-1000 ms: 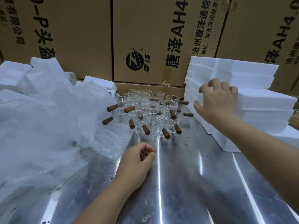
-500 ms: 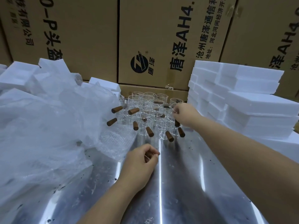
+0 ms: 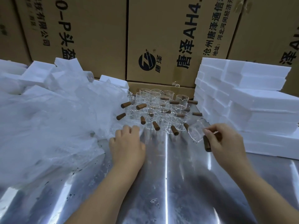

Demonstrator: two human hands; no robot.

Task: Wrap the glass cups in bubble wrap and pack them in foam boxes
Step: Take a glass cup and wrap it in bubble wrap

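Our right grip (image 3: 224, 140) holds a tilted glass cup (image 3: 196, 132), its wooden handle (image 3: 206, 143) pointing down, above the counter (image 3: 178, 183); our left grip (image 3: 127, 146) rests at the edge of the bubble wrap (image 3: 48, 126).

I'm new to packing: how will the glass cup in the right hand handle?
The glass cup looks thin-walled, probably fragile and light. Its smooth wall may be slippery; the wooden handle likely gives the right hand surer grip.

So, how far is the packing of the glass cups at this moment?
Done: nothing visible; no wrapped cup shows. In hand: the right hand holds one clear glass cup with a brown wooden handle; the left hand is at the edge of the clear bubble wrap pile, grip unclear. Left: the cluster of bare glass cups and the stacked white foam boxes wait.
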